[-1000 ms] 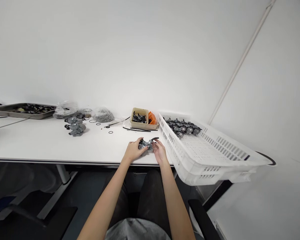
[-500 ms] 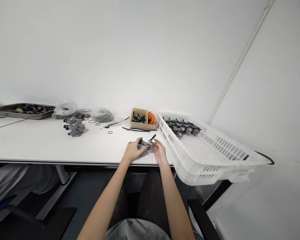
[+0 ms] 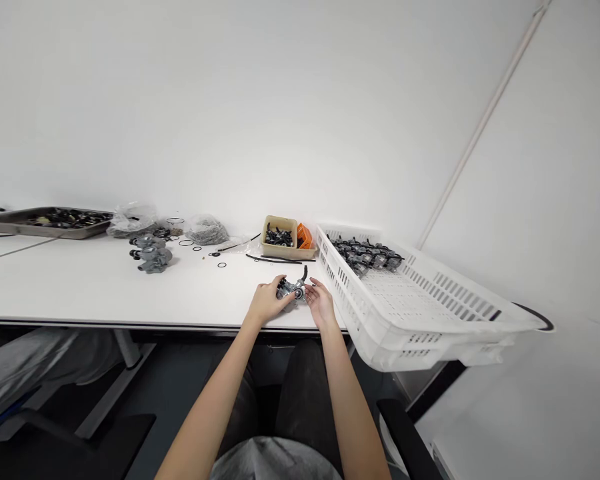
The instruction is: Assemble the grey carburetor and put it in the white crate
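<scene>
A small grey metal carburetor [image 3: 289, 291] with a black lever [image 3: 305, 273] sticking up from its far right side is at the front of the white table. My left hand [image 3: 269, 301] is closed on its left side, the thumb lying across the front. Beside its right side my right hand [image 3: 321, 305] is open, fingers loosely bent and apart; whether a fingertip touches the carburetor I cannot tell. More grey carburetors [image 3: 151, 256] stand together on the table to the left.
At the right, a white plastic crate [image 3: 380, 327] holds several carburetors [image 3: 365, 253]. Behind my hands is a beige bin [image 3: 280, 252] with black parts and an orange basket [image 3: 305, 236]. Black tubes, rings, plastic bags [image 3: 207, 230] and a metal tray [image 3: 80, 232] lie along the wall.
The black lever has turned from leaning right to nearly upright. My right hand's fingers have come slightly away from it. My left hand keeps its grip.
</scene>
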`<state>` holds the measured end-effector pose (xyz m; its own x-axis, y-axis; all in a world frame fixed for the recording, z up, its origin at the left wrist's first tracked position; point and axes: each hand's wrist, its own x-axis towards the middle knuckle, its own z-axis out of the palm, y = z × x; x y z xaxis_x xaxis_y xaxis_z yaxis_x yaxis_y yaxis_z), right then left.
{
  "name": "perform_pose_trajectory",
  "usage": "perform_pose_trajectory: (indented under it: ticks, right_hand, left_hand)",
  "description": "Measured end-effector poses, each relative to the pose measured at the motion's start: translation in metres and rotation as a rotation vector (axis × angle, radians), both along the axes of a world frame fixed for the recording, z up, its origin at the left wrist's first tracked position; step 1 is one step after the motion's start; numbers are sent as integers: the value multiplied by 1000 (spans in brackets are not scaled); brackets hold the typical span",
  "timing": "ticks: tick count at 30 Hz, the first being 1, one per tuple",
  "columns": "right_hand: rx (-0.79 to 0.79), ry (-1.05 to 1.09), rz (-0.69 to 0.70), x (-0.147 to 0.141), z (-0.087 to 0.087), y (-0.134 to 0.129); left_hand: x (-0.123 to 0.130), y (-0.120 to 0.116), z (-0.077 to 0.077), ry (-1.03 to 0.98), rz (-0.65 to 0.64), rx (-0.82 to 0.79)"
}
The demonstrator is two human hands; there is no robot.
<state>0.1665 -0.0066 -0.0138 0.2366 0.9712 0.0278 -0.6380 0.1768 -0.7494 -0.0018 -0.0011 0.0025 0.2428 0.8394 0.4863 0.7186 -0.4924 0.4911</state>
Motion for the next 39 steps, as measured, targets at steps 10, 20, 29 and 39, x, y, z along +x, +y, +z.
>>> perform_pose_trajectory:
  ticks: [10, 20, 29, 39]
  right_hand:
    - [19, -7, 24, 0, 1, -1]
    - [42, -53, 98, -3, 4, -3]
    - [17, -26, 59, -2, 1, 0]
    - [-6, 5, 34, -2, 2, -1]
  left_hand:
    - [0, 1, -1, 0, -3, 12]
    - [0, 1, -1, 6, -21, 25]
    - [0, 3, -2, 10, -12, 21]
    - [0, 3, -3, 6, 3, 26]
